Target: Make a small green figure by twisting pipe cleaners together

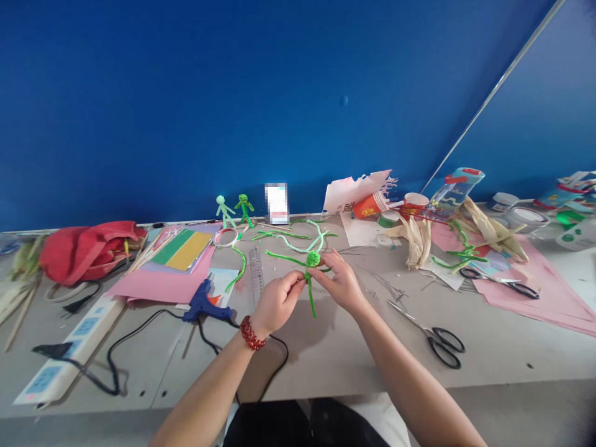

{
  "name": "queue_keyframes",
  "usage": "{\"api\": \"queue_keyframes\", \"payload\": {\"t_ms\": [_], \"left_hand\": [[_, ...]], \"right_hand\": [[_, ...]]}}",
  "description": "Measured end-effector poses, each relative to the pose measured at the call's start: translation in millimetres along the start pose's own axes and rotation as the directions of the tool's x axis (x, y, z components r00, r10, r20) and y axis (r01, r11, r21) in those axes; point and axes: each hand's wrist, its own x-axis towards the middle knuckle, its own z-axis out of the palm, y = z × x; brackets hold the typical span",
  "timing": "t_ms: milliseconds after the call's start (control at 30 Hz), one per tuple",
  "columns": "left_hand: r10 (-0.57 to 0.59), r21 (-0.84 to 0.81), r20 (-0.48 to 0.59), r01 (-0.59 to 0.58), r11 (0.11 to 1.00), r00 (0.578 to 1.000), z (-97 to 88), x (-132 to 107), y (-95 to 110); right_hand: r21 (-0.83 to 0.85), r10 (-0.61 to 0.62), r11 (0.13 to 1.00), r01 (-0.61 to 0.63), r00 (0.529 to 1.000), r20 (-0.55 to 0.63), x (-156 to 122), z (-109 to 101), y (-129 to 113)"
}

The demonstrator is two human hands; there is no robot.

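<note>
Both of my hands hold a bright green pipe-cleaner figure (313, 258) above the middle of the table. It has a coiled round head, one stem out to the left and one hanging down. My left hand (278, 302), with a red bead bracelet at the wrist, pinches it from the left just below the head. From the other side, my right hand (342, 280) grips it with thumb and fingers; part of the figure is hidden there. Behind lie loose green and pale pipe cleaners (282, 235). Two finished-looking pipe-cleaner figures, one pale (225, 211) and one green (244, 210), stand by the wall.
Scissors (437, 340) lie to the right, with thin wire pieces (391, 285) nearby. On the left are a blue glue gun (205, 302) with its cord, a power strip (69, 354) and a ruler (256, 273). A phone (278, 203) leans against the blue wall.
</note>
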Motion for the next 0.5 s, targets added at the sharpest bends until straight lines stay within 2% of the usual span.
{"api": "queue_keyframes", "payload": {"t_ms": [100, 167, 333, 400, 500], "left_hand": [[-0.021, -0.068, 0.009, 0.022, 0.997, 1.000, 0.9, 0.6, 0.2], [-0.038, -0.191, -0.006, 0.036, 0.981, 0.999, 2.3, 2.6, -1.7], [-0.194, -0.519, -0.053, 0.139, 0.843, 0.980, -0.6, 8.0, -9.7], [-0.231, -0.572, -0.038, 0.169, 0.802, 0.972, -4.8, 8.6, -11.2], [-0.219, -0.613, 0.023, 0.187, 0.768, 0.975, -10.6, 8.2, -9.9]], "right_hand": [[0.009, 0.003, 1.000, -0.003, 1.000, 0.011, 0.3, -1.2, -0.2], [0.018, 0.005, 1.000, -0.005, 1.000, 0.031, 0.3, -2.3, -0.4], [0.055, 0.021, 0.998, -0.026, 0.996, 0.088, 0.0, -1.9, 0.4], [0.076, 0.030, 0.996, -0.037, 0.995, 0.091, 0.0, -0.8, 1.2], [0.104, 0.053, 0.993, -0.061, 0.996, 0.078, 0.2, 0.1, 1.9]]}}
